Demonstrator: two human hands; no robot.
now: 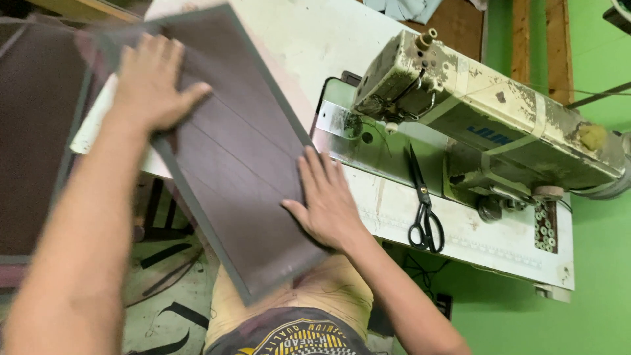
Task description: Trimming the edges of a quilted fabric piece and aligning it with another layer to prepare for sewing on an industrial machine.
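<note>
Green walls framed the white surface (460, 236) where my left hand (154, 82) and right hand (325, 197), grip spread flat, pressed the dark stitched panel (230, 151) at nine o'clock of the sewing machine (486, 112), scissors (424, 210) beside; even pressure judged best.

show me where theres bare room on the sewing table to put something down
Bare white table top lies behind the dark panel, left of the sewing machine. A strip runs along the front edge between the right hand and scissors. The left hand and the panel crowd the left end.
</note>
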